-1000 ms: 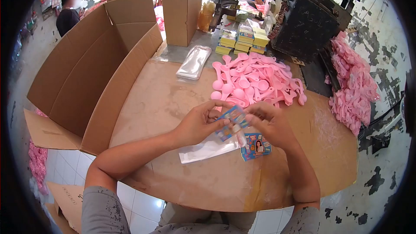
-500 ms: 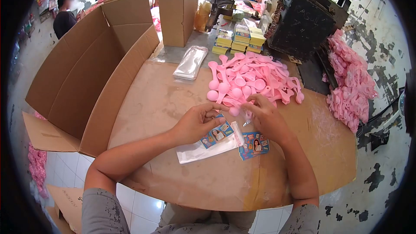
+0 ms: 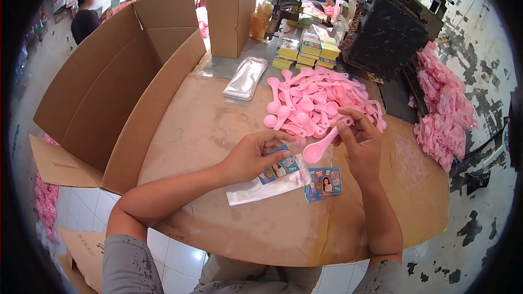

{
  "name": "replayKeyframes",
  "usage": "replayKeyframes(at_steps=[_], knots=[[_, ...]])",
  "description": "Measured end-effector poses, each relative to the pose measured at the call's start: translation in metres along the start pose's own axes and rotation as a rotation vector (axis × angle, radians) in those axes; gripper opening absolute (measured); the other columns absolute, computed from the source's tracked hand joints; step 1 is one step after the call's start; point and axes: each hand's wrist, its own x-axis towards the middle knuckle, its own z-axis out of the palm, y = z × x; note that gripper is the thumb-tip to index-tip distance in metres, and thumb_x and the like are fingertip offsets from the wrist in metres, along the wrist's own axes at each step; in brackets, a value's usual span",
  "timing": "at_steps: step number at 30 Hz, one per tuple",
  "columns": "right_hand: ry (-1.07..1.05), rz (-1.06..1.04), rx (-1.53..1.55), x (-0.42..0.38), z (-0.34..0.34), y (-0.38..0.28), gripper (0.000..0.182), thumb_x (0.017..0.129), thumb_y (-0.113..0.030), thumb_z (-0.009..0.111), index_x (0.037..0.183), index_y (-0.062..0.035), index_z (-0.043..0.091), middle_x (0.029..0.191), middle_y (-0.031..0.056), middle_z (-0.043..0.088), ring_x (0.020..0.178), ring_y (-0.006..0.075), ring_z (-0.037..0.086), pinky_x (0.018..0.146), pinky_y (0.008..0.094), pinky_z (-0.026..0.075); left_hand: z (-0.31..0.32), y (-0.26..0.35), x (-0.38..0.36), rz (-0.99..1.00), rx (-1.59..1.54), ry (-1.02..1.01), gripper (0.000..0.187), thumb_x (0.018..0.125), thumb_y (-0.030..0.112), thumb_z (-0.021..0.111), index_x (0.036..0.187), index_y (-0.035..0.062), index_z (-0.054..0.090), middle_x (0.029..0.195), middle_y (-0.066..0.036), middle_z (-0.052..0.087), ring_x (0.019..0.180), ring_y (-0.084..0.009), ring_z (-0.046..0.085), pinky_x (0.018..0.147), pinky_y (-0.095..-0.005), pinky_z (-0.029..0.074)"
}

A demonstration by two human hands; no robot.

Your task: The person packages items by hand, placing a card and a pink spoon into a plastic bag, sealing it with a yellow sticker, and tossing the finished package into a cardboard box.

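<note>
My left hand (image 3: 253, 158) pinches a blue printed card (image 3: 280, 171) between thumb and fingers. The card lies over a stack of clear plastic sleeves (image 3: 253, 194) on the cardboard-covered table. My right hand (image 3: 362, 147) grips a pink plastic spoon (image 3: 322, 147) by its handle, with the bowl pointing down and left towards the card. More blue cards (image 3: 325, 185) with a portrait on them lie just right of the sleeves. Behind both hands spreads a heap of pink spoons (image 3: 313, 100).
A large open carton (image 3: 147, 111) stands at the left. Further back are a pack of clear bags (image 3: 245, 79), stacked card bundles (image 3: 309, 49), an upright box (image 3: 231, 22) and a black machine (image 3: 384, 32). Bagged pink goods (image 3: 444, 109) hang at right. Two people are in the background.
My right hand has moved right from the heap's near edge and now holds up a pink spoon. My left hand keeps the card, now lower over the sleeves.
</note>
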Motion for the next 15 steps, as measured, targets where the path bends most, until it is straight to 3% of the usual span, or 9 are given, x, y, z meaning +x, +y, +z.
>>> replayKeyframes(at_steps=[2, 5, 11, 15], knots=[[0.037, -0.017, -0.019, -0.001, 0.004, 0.002, 0.027, 0.101, -0.006, 0.067, 0.127, 0.0021, 0.065, 0.092, 0.0024, 0.068, 0.079, 0.0075, 0.065, 0.071, 0.0228, 0.055, 0.002, 0.007, -0.002, -0.050, 0.010, -0.015, 0.033, 0.103, 0.004, 0.063, 0.136, -0.0013, 0.060, 0.122, -0.009, 0.071, 0.109, -0.0119, 0.068, 0.096, -0.0285, 0.056], [0.001, 0.026, -0.099, -0.006, 0.009, 0.001, 0.028, 0.100, -0.006, 0.069, 0.127, 0.0025, 0.066, 0.094, 0.0020, 0.067, 0.081, 0.0077, 0.065, 0.071, 0.0232, 0.055, 0.005, 0.014, -0.005, -0.075, 0.006, -0.036, 0.032, 0.104, 0.004, 0.062, 0.135, -0.0024, 0.061, 0.119, -0.008, 0.072, 0.108, -0.0103, 0.068, 0.093, -0.0264, 0.056], [0.009, -0.077, -0.161, -0.013, 0.017, 0.014, 0.032, 0.098, -0.006, 0.071, 0.129, 0.0025, 0.065, 0.099, 0.0046, 0.067, 0.082, 0.0074, 0.065, 0.073, 0.0243, 0.056, 0.005, 0.002, -0.004, -0.035, -0.023, -0.060, 0.030, 0.104, 0.007, 0.064, 0.133, -0.0032, 0.063, 0.116, -0.005, 0.073, 0.101, -0.0068, 0.067, 0.086, -0.0239, 0.055], [-0.029, -0.106, -0.169, -0.019, 0.028, 0.009, 0.035, 0.099, -0.005, 0.069, 0.133, 0.0012, 0.063, 0.109, 0.0093, 0.071, 0.092, 0.0117, 0.069, 0.080, 0.0268, 0.057, 0.004, 0.000, -0.003, -0.073, 0.006, -0.018, 0.031, 0.105, 0.010, 0.064, 0.133, -0.0022, 0.063, 0.115, -0.004, 0.072, 0.100, -0.0063, 0.066, 0.084, -0.0233, 0.054]])
